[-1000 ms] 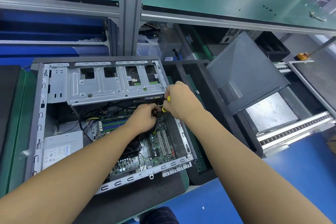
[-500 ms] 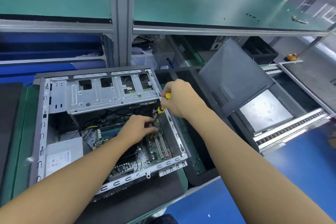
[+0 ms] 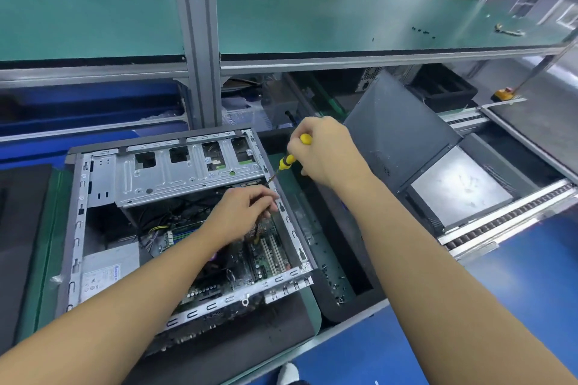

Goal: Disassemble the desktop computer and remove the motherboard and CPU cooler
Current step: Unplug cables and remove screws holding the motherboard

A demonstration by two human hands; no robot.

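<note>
The left hand hides the screwdriver tip.

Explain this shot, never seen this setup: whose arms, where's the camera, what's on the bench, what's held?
No machine here: a person's two bare arms, filmed by a camera worn on their head, looking down. On the green bench mat lies an open grey metal desktop computer case, on its side, with the green motherboard and a silver power supply box inside. The right hand grips a yellow-and-black-handled screwdriver; the left hand, inside the case, appears to pinch its shaft. Right of the case: a black tray holding small loose screws and a dark grey side panel, propped up.
</note>
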